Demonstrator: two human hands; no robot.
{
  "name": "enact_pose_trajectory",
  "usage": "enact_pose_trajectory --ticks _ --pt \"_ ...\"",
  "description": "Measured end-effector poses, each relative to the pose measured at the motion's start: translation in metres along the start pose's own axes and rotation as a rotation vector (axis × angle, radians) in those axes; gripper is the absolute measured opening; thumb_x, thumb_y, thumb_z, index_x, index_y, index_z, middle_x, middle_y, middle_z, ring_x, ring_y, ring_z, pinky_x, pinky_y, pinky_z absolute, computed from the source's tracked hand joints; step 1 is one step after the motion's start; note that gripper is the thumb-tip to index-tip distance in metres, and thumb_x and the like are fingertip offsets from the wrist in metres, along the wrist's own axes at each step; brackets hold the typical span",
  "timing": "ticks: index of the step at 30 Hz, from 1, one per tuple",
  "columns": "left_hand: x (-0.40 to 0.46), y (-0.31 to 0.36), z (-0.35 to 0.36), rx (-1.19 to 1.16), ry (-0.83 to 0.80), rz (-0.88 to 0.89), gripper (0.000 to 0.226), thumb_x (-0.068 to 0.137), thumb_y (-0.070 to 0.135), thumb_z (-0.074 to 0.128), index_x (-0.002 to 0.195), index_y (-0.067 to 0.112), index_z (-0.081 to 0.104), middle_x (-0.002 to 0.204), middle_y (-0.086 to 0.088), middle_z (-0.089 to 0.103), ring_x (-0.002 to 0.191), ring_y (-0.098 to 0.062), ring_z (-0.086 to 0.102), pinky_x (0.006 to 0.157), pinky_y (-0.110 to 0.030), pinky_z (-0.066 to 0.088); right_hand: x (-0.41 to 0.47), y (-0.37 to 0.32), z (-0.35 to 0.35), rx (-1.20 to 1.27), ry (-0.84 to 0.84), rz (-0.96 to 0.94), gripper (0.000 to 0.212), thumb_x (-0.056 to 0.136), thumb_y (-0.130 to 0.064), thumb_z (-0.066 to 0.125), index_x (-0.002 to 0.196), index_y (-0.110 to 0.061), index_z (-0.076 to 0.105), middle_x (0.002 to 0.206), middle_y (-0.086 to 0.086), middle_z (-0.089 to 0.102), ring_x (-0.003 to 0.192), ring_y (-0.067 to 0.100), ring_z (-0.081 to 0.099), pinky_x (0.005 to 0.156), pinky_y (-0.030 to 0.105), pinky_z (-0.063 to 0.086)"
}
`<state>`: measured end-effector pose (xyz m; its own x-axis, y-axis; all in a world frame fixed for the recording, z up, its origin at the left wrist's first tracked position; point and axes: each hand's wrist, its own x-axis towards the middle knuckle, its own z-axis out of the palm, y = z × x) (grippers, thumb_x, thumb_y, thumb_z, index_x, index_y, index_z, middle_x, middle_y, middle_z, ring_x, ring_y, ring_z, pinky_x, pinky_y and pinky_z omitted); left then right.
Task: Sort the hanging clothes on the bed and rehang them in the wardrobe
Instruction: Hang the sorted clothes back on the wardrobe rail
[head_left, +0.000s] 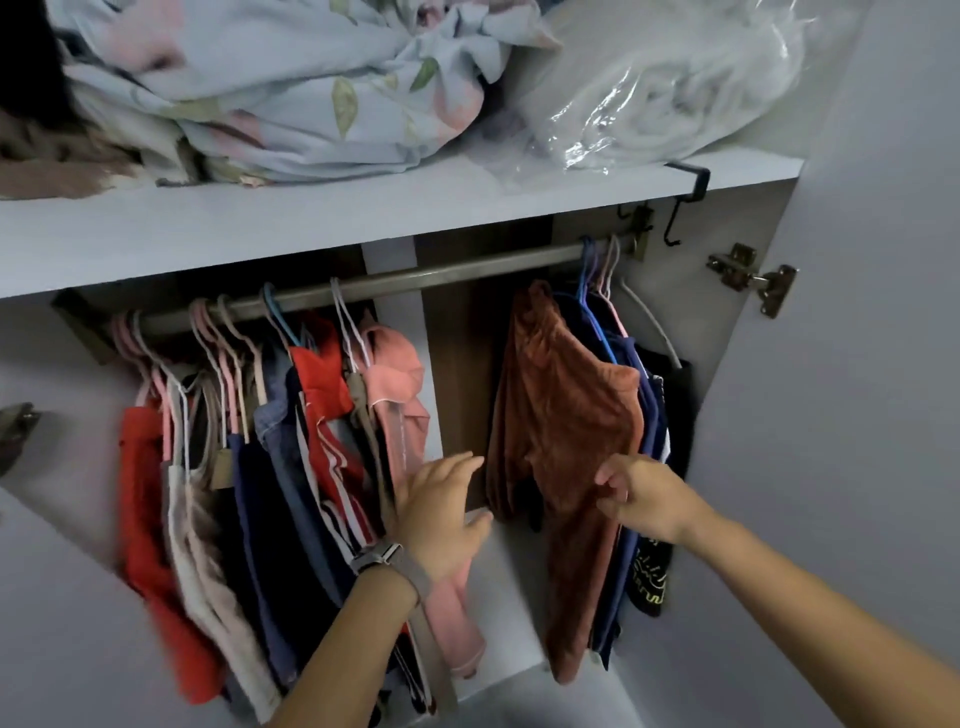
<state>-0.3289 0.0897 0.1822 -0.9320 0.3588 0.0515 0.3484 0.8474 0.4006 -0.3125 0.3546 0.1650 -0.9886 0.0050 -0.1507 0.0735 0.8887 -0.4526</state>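
Right hand (636, 493) pinching brown velvet garment (566, 415), hung long-axis down from rail (415, 278) above the grip. Left hand (441, 514) spread, holding nothing, between it and pink garment (400, 395).

One head-worn view looks forward and slightly down into the wardrobe (753, 467) from close, rail (415, 278) above the fingers (457, 467).
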Motion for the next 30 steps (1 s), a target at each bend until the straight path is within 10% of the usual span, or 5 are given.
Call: enact_pose_trajectory --ticks 9,25,30 --pt "-0.017 0.074 0.035 -0.096 -0.019 0.128 0.052 0.086 0.028 0.057 0.135 0.020 0.043 0.134 0.000 0.044 0.123 -0.020 0.045 0.103 -0.034 0.040 -0.087 0.042 -0.039 -0.001 0.147 0.057 0.006 0.087 -0.024 0.056 0.092 -0.028 0.055 0.076 -0.019 0.056 0.077 0.011 0.057 0.077 0.027 0.051" --pt "-0.069 0.344 0.028 -0.261 0.130 0.250 0.027 0.090 0.030 0.050 0.115 0.025 0.057 0.089 0.015 0.064 0.083 -0.004 0.063 0.083 -0.032 0.053 -0.274 0.113 -0.173 0.134 0.479 -0.374 0.007 0.095 -0.023 0.053 0.088 -0.027 0.053 0.077 -0.014 0.058 0.072 0.006 0.056 0.066 0.015 0.044" --pt "-0.102 0.369 0.019 -0.317 0.203 0.175 0.017 0.088 0.026 0.052 0.099 0.025 0.066 0.083 0.011 0.068 0.076 -0.002 0.063 0.081 -0.024 0.051 -0.326 0.121 -0.207 0.050 1.074 -0.523 0.005 0.085 -0.015 0.057 0.089 -0.016 0.056 0.082 -0.009 0.052 0.079 0.006 0.041 0.072 0.019 0.034"
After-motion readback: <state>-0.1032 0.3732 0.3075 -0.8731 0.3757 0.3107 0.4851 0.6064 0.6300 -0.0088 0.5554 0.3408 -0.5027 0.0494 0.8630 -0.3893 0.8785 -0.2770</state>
